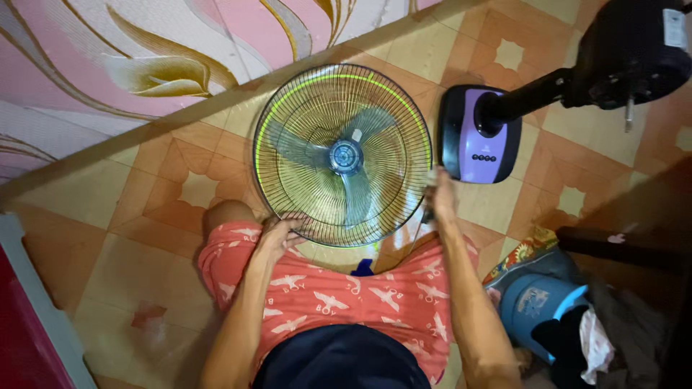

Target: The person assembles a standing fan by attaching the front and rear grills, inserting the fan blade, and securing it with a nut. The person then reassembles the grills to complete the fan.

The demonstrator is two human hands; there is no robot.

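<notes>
Gripping the fan cage point(343, 155) at both rims, my left hand point(277, 234) and right hand point(441, 198) clamped on it, I judge turning it toward the fan base point(477, 137) comes next.

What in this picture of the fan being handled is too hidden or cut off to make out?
- Left hand fingertips: tucked behind the fan cage rim, head view.
- Right hand: blurred; whether it grips the rim or a thin tool is unclear.
- Fan motor housing: dark, cut off by the top right edge.
- Blue object on the lap: mostly hidden under the cage.
</notes>
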